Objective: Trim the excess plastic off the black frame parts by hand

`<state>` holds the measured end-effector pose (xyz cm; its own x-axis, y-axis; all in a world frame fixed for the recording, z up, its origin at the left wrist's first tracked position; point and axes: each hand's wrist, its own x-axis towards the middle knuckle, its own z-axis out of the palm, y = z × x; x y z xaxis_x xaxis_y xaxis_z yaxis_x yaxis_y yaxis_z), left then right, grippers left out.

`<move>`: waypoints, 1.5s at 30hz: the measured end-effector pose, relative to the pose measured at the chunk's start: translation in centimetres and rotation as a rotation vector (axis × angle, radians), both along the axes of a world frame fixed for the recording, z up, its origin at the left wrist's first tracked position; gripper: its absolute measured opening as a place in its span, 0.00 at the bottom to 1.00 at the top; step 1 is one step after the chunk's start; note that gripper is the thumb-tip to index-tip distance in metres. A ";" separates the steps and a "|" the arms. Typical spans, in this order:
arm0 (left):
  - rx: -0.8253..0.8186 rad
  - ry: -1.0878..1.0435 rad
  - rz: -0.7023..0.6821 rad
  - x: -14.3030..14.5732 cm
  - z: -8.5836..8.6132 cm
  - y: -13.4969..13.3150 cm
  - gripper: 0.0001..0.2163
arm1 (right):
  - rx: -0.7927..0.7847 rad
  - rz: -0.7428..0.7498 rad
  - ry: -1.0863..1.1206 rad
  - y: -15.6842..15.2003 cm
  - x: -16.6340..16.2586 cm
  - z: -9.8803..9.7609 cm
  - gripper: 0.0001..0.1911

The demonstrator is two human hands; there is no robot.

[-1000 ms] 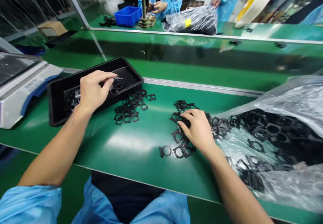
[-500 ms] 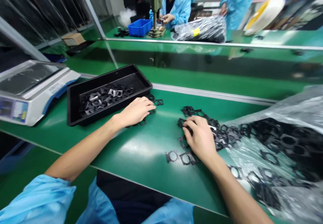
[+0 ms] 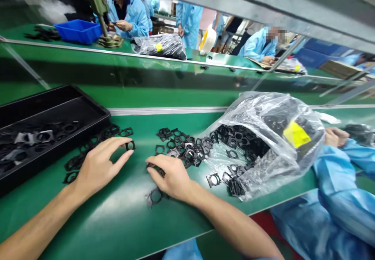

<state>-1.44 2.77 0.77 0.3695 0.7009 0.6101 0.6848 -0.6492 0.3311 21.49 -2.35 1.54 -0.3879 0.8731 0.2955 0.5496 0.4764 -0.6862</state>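
**Bench and surroundings.** A long green-topped workbench (image 3: pixel 123 217), its far edge lined by a bright aluminium rail (image 3: pixel 166 111). Beyond it stands a second green bench with a blue-gowned seated person (image 3: pixel 127 18), an olive-green bench press (image 3: pixel 98 2) and a blue plastic crate (image 3: pixel 77 31).

**Containers.** A clear polythene bag (image 3: pixel 263 123) with a yellow label (image 3: pixel 296 134) lies on its side, packed with black parts. Its mouth faces the bench centre, apparently so the contents can spill within reach. A black rectangular plastic tray (image 3: pixel 55 104) sits at the left end, holding more black parts, close to the left hand and seemingly placed for short reaches.

**Parts.** Black moulded square frames with round openings lie in a loose heap (image 3: pixel 178 145) between the bag and the hands, with a smaller scatter (image 3: pixel 74 162) along the tray's near side.

**Hands.** The left hand (image 3: pixel 99 166) has thumb and forefinger drawn narrow, pinching one black frame (image 3: pixel 130 145) by its edges. The right hand (image 3: pixel 172 178) rests low at the heap's near edge, fingers curled over frames; whether they grip one cannot be told. A single black frame (image 3: pixel 154 196) lies just below it. A neighbouring person's hand (image 3: pixel 335 137) and blue sleeve (image 3: pixel 331 166) appear at far right, apart from these.
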 end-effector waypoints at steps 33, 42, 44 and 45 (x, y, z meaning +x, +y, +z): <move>-0.049 -0.153 -0.248 1.8 -1.1 -2.9 0.10 | -0.627 0.002 0.604 0.7 -0.4 -0.3 0.17; -0.087 -0.171 -0.182 1.3 -0.8 -1.9 0.10 | -0.770 -0.180 0.691 2.3 -0.4 1.2 0.15; -0.060 -0.168 -0.165 1.2 -0.6 -1.8 0.11 | -0.703 -0.210 0.645 2.5 -0.3 1.3 0.15; -0.039 -0.165 -0.156 1.2 -0.5 -1.8 0.11 | -0.679 -0.215 0.631 2.6 -0.3 1.4 0.15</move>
